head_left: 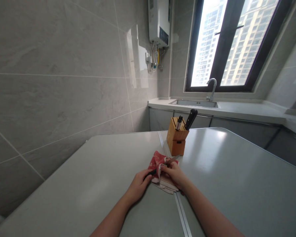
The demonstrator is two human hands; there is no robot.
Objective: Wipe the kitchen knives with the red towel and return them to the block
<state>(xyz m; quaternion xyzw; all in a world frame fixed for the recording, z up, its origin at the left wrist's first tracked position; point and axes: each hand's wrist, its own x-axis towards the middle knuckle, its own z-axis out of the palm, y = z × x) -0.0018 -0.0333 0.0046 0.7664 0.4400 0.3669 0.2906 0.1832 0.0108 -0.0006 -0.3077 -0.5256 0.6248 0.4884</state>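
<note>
My left hand point(139, 185) is closed round the black handle of a kitchen knife point(151, 172). The knife's blade points away to the right, towards the wooden knife block point(177, 140), and its tip shows past the cloth. In my right hand point(174, 174) is a red and white cloth point(157, 159), pinched round the blade. Part of the cloth hangs down to the table below my hands. Just beyond them stands the knife block, with a black-handled knife point(191, 119) and a second handle with a silver part point(179, 123) sticking out of its top.
A pale table point(108, 164) with a metal seam point(181, 214) lies under my hands. Behind it run a counter point(249, 110), a sink point(194, 103) and a faucet point(212, 89) below a window point(227, 46). A white water heater point(159, 21) hangs on the tiled wall.
</note>
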